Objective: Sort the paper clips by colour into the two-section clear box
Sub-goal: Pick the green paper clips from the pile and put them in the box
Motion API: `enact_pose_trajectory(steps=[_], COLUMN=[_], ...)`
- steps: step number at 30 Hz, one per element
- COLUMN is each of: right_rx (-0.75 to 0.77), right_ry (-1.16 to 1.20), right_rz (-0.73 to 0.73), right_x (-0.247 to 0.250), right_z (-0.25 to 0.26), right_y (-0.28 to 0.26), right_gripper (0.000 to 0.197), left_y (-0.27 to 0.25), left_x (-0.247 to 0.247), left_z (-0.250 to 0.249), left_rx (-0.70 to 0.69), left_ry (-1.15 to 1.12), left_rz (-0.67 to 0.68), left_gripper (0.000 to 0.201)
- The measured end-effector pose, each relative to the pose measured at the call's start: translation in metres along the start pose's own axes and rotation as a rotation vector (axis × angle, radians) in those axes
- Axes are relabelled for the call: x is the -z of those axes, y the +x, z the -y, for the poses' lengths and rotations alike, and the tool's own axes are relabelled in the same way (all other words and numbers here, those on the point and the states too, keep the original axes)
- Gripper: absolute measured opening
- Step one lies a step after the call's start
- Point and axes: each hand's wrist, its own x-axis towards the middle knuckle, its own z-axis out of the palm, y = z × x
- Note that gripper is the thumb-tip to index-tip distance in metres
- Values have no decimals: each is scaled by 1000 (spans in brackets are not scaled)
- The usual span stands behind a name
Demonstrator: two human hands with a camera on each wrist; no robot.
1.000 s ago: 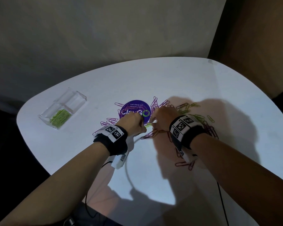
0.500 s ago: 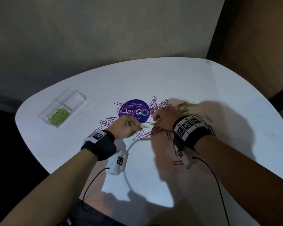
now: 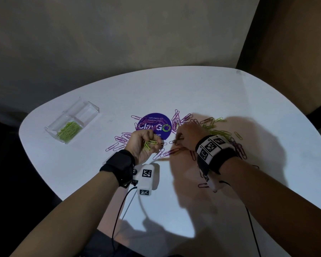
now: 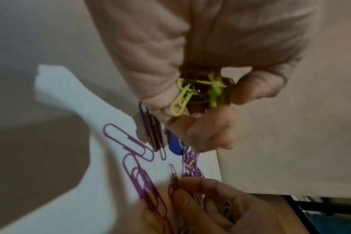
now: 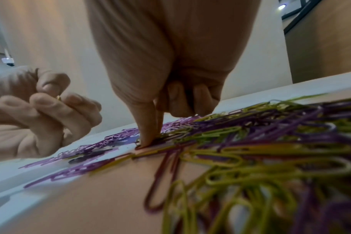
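Head view: the left hand (image 3: 143,143) is palm up, fingers curled round a small bunch of green paper clips (image 3: 149,144) lying in the palm. The right hand (image 3: 188,135) pinches 1 clip (image 3: 177,140) at its fingertips against the white table (image 3: 193,89), among loose purple clips (image 3: 122,140) and green ones. The two-section clear box (image 3: 72,122) sits well apart at the far left, green clips in its nearer section.
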Motion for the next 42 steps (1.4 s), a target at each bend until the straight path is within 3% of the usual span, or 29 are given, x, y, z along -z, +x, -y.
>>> enact_pose_trajectory(steps=[5,9,13,19,26,31,35,40,42], right_rx=[15,66,111,155,223,183,116,58,3], right_ry=[6,137,208,298,266,287,290,405,575], right_rz=[21,55,83,129,-23,4,58,146,180], right_x=[2,6,9,9,10,7,6,16,16], right_z=[-2,-5,-8,-16,-22,-35,-41,-34,-34], right_y=[-1,-6,-9,-11,-19,-23,-25,-25,-25], right_gripper=[13,17,20,20,20,21,32,28,28], left_y=[8,16,17,8,-5,-12,-6,5,4], left_x=[-9,-14,-16,-21,-23,-24,-9,2,2], left_z=[-4,2,4,1,0,-9,-17,-24,-27], left_rx=[22,-179,-254,-219,-183,-243,-302,-257,-266], left_ry=[273,739,976,1026,954,855,1020,1214,1276], left_rz=[-74,-50,1,38,43,-35,-110,-156,-185], left_gripper=[31,48,25,20,32,23,15,5,12])
